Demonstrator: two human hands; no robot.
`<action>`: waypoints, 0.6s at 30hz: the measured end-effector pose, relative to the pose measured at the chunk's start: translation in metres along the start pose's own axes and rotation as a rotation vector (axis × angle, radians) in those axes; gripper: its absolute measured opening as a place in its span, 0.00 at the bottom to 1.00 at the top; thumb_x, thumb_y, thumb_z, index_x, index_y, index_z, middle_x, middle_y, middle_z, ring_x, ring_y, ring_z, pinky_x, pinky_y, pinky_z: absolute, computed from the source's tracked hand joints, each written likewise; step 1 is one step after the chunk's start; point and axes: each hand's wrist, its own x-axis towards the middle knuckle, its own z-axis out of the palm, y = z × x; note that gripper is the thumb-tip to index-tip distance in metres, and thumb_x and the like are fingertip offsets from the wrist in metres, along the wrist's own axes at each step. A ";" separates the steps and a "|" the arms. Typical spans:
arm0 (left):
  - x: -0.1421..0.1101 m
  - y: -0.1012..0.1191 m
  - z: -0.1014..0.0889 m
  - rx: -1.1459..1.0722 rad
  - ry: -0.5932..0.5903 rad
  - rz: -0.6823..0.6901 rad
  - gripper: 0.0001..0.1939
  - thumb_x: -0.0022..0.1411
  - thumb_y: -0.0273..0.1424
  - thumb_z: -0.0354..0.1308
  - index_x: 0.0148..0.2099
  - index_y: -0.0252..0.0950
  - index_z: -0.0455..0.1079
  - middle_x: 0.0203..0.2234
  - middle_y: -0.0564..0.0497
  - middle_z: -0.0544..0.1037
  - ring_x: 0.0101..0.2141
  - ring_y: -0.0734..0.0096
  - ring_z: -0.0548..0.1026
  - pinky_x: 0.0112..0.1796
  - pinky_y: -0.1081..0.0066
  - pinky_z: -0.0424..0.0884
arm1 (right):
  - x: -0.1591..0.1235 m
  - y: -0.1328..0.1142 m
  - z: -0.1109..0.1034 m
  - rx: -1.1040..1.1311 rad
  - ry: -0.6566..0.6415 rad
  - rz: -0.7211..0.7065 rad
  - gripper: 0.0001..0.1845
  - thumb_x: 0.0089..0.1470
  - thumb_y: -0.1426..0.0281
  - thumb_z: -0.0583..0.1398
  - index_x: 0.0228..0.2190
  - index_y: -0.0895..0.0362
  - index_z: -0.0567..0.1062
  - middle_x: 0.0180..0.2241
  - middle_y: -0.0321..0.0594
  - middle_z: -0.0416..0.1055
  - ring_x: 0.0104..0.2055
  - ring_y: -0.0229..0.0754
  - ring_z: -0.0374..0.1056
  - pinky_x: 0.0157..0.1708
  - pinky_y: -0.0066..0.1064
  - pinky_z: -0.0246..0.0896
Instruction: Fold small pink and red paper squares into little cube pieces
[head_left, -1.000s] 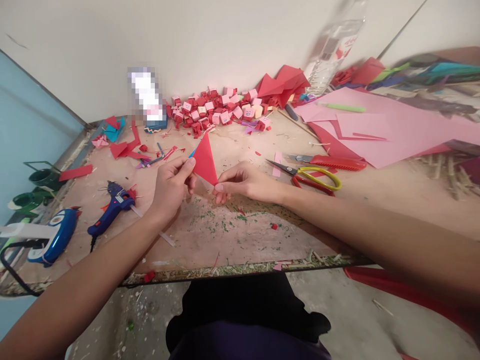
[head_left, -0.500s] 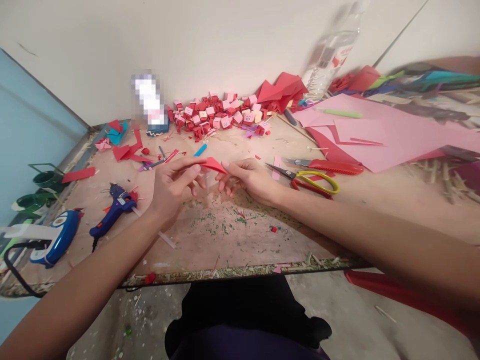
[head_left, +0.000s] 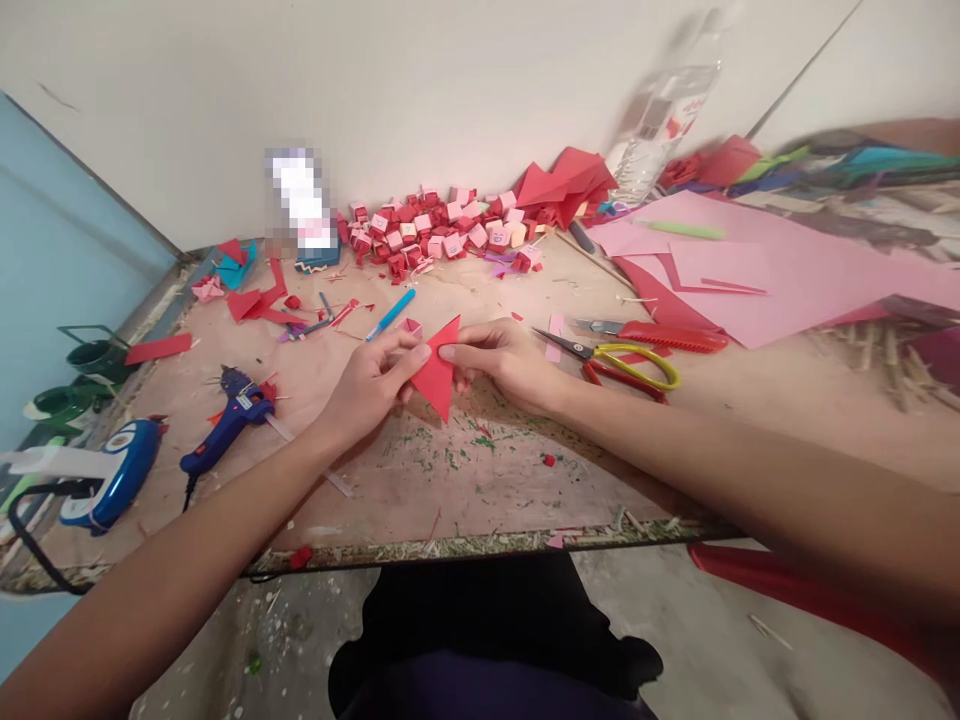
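Note:
A folded piece of red paper (head_left: pixel 437 384) is held above the table between both hands, one point up and one point down. My left hand (head_left: pixel 379 380) pinches its left side with thumb on top and fingers behind. From the other side, my right hand (head_left: pixel 499 362) grips it near the upper right edge, thumb pressed on the face. Just beyond the left fingers lies a blue pen (head_left: pixel 392 314). A small pink ring-like piece (head_left: pixel 410 327) shows behind the left fingertips; whether it is part of the paper I cannot tell.
Yellow-and-red-handled scissors (head_left: pixel 630 362) and a red utility knife (head_left: pixel 667 335) lie right of my hands. To the left is a blue glue gun (head_left: pixel 229 420). Small paper cubes (head_left: pixel 435 230) are heaped along the wall, with pink sheets (head_left: pixel 795 250) and a plastic bottle (head_left: pixel 660 120) at the right.
The red paper has turned from an upright triangle, through a nearly edge-on tilt, to a shape pointing up and down. Both hands shifted slightly right, and the blue pen has come into view.

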 end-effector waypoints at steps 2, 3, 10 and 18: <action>0.000 0.001 0.000 0.099 -0.018 0.042 0.21 0.75 0.42 0.60 0.29 0.38 0.69 0.16 0.57 0.65 0.19 0.75 0.63 0.23 0.70 0.58 | -0.001 -0.001 0.000 -0.033 -0.003 0.009 0.18 0.54 0.60 0.76 0.22 0.57 0.80 0.19 0.32 0.72 0.23 0.36 0.69 0.27 0.30 0.62; 0.000 0.001 -0.001 0.139 -0.025 0.063 0.23 0.75 0.41 0.59 0.26 0.38 0.67 0.17 0.56 0.64 0.20 0.74 0.63 0.24 0.69 0.58 | -0.001 -0.001 0.000 -0.043 -0.007 0.014 0.17 0.55 0.60 0.75 0.23 0.57 0.81 0.19 0.32 0.72 0.23 0.36 0.69 0.27 0.30 0.63; 0.000 0.004 -0.002 0.214 -0.066 0.026 0.21 0.73 0.41 0.56 0.27 0.37 0.66 0.21 0.55 0.65 0.24 0.73 0.61 0.27 0.69 0.56 | -0.001 -0.003 0.001 -0.022 0.012 0.032 0.18 0.54 0.57 0.74 0.25 0.57 0.82 0.20 0.32 0.71 0.22 0.36 0.67 0.28 0.31 0.65; 0.001 0.003 0.000 0.103 -0.078 -0.015 0.15 0.71 0.40 0.58 0.34 0.37 0.72 0.24 0.55 0.67 0.24 0.73 0.62 0.26 0.71 0.57 | 0.000 0.001 0.000 -0.114 0.036 -0.004 0.19 0.57 0.59 0.73 0.22 0.57 0.80 0.20 0.33 0.71 0.23 0.36 0.67 0.27 0.31 0.62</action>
